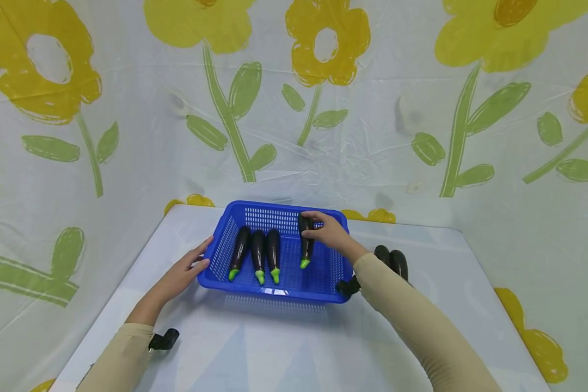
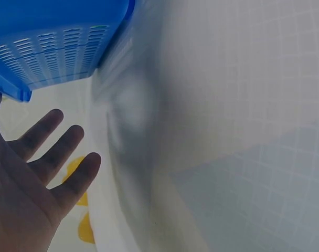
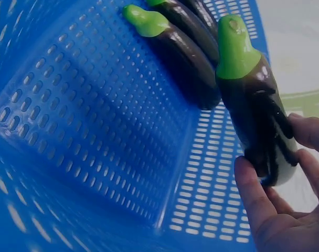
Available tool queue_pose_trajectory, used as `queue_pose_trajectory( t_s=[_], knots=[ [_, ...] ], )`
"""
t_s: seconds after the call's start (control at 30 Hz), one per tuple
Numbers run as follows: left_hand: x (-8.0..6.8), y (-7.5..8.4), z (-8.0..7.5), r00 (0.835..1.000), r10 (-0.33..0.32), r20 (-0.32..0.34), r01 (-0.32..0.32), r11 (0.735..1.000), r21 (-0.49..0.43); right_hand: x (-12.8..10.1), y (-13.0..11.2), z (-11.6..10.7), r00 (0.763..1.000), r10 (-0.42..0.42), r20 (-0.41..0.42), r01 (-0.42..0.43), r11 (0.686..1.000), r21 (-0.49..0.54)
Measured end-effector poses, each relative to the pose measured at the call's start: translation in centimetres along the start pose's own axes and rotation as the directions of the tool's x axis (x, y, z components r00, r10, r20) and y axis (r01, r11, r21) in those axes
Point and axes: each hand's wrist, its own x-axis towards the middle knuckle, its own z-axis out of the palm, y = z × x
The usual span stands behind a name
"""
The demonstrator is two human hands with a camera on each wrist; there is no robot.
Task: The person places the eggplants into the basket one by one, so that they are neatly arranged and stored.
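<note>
A blue plastic basket (image 1: pixel 274 296) with slotted walls stands on the white table. Three dark eggplants with green stem ends lie side by side in its left half, the outer one (image 1: pixel 240 250) slightly slanted. My right hand (image 1: pixel 330 231) grips another eggplant (image 3: pixel 256 110) by its rounded end, thumb and fingers around it, over the basket's right half. Its green stem end points down toward the near side. At the basket's left rim is my left hand (image 1: pixel 183 272), fingers spread and straight, fingertips right at the rim; the left wrist view shows its palm (image 2: pixel 23 194) beside the basket wall.
Right of the basket, two more dark eggplants (image 1: pixel 398 264) lie on the table (image 1: pixel 441 272), partly behind the right sleeve. A flower-patterned curtain (image 1: pixel 372 120) rises behind the table and along its sides. Small black devices (image 1: pixel 164 340) are worn at both wrists.
</note>
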Motion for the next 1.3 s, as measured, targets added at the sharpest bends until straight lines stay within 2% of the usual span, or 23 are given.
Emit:
queue_pose_trajectory(
  t_s=[0.27,0.93,1.3],
  knots=[
    [0.0,0.1,0.0,1.000,-0.005,0.002,0.005,1.000,0.007,1.0,-0.1,1.3,1.000,0.011,-0.001,-0.011,0.997,-0.081],
    [0.0,-0.1,-0.1,1.000,0.002,0.000,-0.002,1.000,-0.011,3.0,0.5,3.6,0.992,0.110,0.057,-0.103,0.988,-0.116],
    [0.0,-0.2,-0.1,1.000,0.007,-0.004,-0.007,1.000,-0.010,3.3,1.0,4.8,0.990,0.116,0.086,-0.107,0.989,-0.101]
  ],
)
